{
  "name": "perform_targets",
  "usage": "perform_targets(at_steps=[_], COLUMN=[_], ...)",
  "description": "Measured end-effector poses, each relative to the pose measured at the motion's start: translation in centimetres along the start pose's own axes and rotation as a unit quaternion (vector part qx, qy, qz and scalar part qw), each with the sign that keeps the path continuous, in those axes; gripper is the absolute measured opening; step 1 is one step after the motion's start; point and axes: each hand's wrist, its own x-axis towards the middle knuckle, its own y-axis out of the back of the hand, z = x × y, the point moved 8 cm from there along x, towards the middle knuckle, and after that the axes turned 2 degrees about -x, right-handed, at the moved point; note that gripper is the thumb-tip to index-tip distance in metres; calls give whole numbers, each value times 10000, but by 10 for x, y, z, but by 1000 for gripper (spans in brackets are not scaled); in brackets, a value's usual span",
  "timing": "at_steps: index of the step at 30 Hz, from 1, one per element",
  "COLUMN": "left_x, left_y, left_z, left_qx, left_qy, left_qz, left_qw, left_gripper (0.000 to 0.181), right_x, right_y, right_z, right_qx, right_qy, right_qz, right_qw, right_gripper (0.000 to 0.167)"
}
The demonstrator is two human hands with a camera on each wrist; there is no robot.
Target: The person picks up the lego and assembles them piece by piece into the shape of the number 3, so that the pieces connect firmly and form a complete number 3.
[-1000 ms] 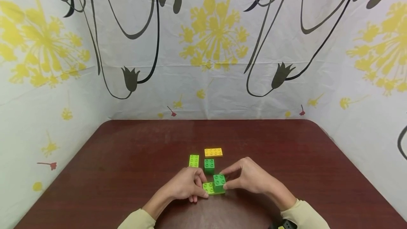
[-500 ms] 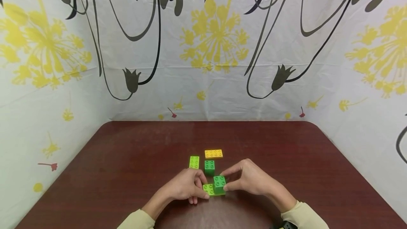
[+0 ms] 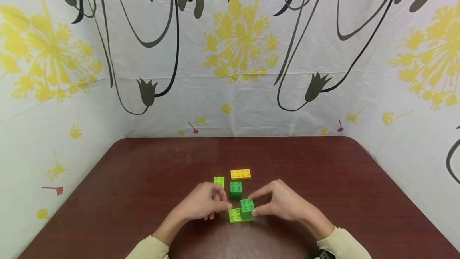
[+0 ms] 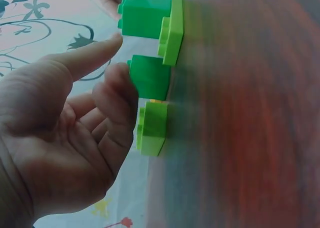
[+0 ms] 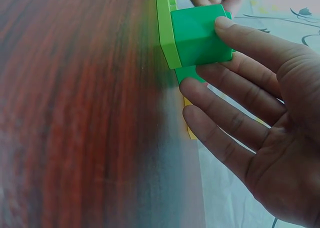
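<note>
A green toy brick (image 3: 247, 208) stands on the right end of a flat lime brick (image 3: 234, 216) near the table's front. My right hand (image 3: 282, 201) pinches that green brick between thumb and fingertips; the right wrist view shows the thumb on top of the brick (image 5: 197, 35), with the other fingers loosely extended. Just left of the lime piece is my left hand (image 3: 203, 203), its fingers loosely bent. In the left wrist view, nothing lies between its thumb and fingers, and the flat lime brick (image 4: 174, 33) sits beyond them.
Behind the stack stands a second green brick (image 3: 235, 190). A taller lime brick (image 3: 219, 181) is left of it, partly hidden by my left hand. Farther back lies a flat yellow brick (image 3: 240, 174). Patterned cloth (image 3: 233, 103) surrounds the dark red table (image 3: 305, 159).
My left hand has let go of the flat lime brick and drawn back slightly to the left and away. The right hand keeps its pinch on the green brick, nearly still.
</note>
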Motion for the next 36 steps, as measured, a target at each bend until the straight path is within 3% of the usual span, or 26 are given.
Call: perform_targets(at_steps=[5, 9, 12, 16, 20, 27, 36], left_x=[2, 2, 1, 1, 4, 11, 13], left_y=[15, 23, 26, 27, 24, 20, 18], left_z=[-4, -6, -9, -16, -22, -27, -28], left_qx=[500, 1150, 1464, 1594, 1461, 1537, 1715], left_qy=[65, 299, 638, 1087, 1354, 1497, 1486], left_qz=[753, 1360, 1568, 1636, 1526, 1349, 1380], left_qw=[9959, 9836, 9746, 9675, 9680, 9674, 9641], left_gripper=[26, 32, 39, 47, 54, 62, 52], right_x=[0, 0, 0, 0, 0, 0, -1], right_y=[0, 1, 2, 1, 1, 1, 2], right_z=[-1, -2, -2, -3, -2, -3, -2], right_qx=[-53, -120, -123, -141, -200, -259, -212], right_qy=[-6, -18, -19, -11, 4, 27, -16], right_qz=[15, 35, 33, 8, 30, 60, 87], right_qw=[10000, 9999, 9999, 9999, 9998, 9996, 9997], right_gripper=[31, 31, 31, 30, 30, 30, 30])
